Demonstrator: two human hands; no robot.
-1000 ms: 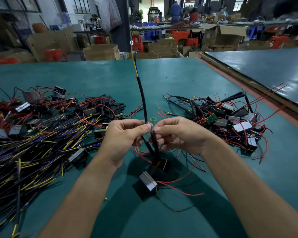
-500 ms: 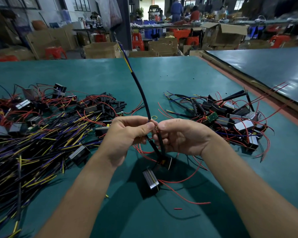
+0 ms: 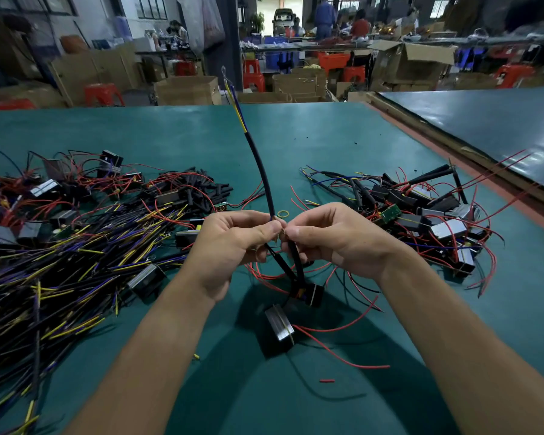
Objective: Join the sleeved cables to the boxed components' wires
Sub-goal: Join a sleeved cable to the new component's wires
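At far left, the loose cable pile [image 3: 60, 262] sits on the green table [image 3: 374, 158]. Centre: left hand [image 3: 230, 243] pinches the sleeved cable [image 3: 261, 174] at its lower end; the rest stands tall, leaning left. Right hand [image 3: 336, 240] pinches a black lead rising from the boxed component [image 3: 313, 293] just below. Ends meet between the fingertips; the joint is too small to judge. Risks: the cable's lean levers the ends apart, the box drags the lead, and the red wires [image 3: 343, 356] snag.
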